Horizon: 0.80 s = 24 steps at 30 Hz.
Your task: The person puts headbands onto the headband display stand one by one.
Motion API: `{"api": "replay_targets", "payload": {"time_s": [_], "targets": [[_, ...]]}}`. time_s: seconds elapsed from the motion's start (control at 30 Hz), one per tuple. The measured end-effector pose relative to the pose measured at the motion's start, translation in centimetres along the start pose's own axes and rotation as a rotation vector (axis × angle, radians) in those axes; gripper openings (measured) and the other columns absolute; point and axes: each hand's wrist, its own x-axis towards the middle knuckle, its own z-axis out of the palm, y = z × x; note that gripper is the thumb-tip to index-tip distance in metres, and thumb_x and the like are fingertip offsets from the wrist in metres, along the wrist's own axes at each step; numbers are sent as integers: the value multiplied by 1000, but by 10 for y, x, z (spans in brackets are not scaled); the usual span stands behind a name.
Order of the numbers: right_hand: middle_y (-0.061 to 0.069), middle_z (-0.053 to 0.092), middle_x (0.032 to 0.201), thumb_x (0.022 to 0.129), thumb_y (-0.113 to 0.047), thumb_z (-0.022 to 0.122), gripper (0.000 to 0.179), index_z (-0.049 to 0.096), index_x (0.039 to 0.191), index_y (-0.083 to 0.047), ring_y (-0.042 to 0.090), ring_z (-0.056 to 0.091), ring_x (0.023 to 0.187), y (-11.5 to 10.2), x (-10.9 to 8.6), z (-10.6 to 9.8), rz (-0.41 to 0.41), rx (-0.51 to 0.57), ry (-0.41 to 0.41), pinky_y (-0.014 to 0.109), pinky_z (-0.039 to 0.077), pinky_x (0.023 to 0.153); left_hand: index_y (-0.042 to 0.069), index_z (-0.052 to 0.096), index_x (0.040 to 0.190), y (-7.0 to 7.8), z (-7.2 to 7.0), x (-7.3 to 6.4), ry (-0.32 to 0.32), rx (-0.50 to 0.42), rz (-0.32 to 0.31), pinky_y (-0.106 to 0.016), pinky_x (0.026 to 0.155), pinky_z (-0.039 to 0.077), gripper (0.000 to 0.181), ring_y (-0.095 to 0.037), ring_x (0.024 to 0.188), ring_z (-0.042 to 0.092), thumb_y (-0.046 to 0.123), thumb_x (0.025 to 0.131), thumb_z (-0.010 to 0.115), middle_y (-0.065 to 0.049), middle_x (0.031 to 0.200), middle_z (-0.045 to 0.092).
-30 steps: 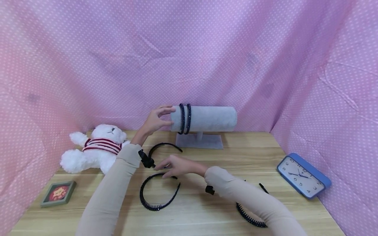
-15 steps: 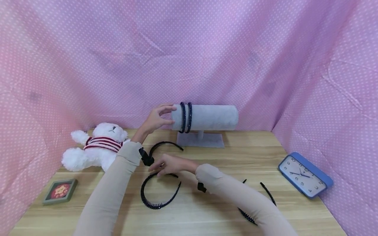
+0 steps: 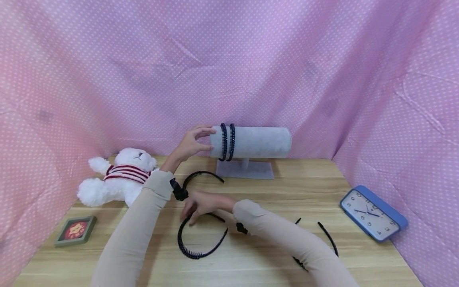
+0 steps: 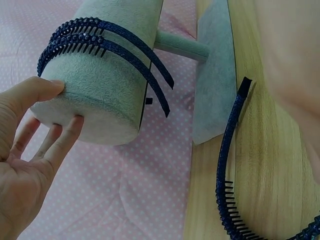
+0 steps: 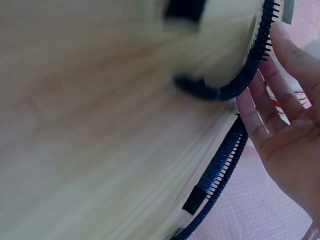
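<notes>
My left hand (image 3: 191,144) holds the left end of a grey padded display stand (image 3: 263,142), thumb on its rim and fingertips against the end face, as the left wrist view shows. Two dark beaded, toothed headbands (image 4: 75,40) sit side by side over that end of the roll. Lower down, my right hand (image 3: 202,203) pinches another dark headband (image 3: 195,255) by its left side, thumb and fingers on the band in the right wrist view (image 5: 240,85). A further headband (image 4: 222,170) lies on the table between the stand and my right hand, partly hidden by the left wrist camera.
Under my right forearm lies one more headband (image 3: 330,239), partly covered by the sleeve. A white teddy bear (image 3: 120,191) in a striped sweater rests at the left, behind a small framed picture (image 3: 59,240). A blue clock (image 3: 371,213) leans at the right. Pink dotted cloth (image 3: 251,59) surrounds the wooden table.
My right hand has moved left and down onto the nearer headband and taken hold of it; the band has shifted slightly right. My left hand keeps its place on the stand.
</notes>
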Motion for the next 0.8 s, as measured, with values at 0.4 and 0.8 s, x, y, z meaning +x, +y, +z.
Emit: {"api": "replay_targets", "payload": {"time_s": [0.4, 0.8], "targets": [[10, 74, 99, 87, -3, 80, 16, 80, 103, -2, -2, 57, 81, 4, -25, 2, 53, -64, 4, 9, 50, 74, -1, 61, 135, -1, 0, 2, -8, -37, 7, -62, 117, 37, 53, -36, 144, 43, -7, 85, 76, -12, 159, 41], [10, 76, 100, 87, 1, 78, 17, 76, 103, 2, -1, 63, 84, 9, -76, -18, 149, -4, -25, 13, 54, 78, -2, 60, 137, -1, -1, 2, -23, 10, 35, -62, 120, 31, 53, -37, 146, 39, -6, 86, 76, -15, 157, 41]]}}
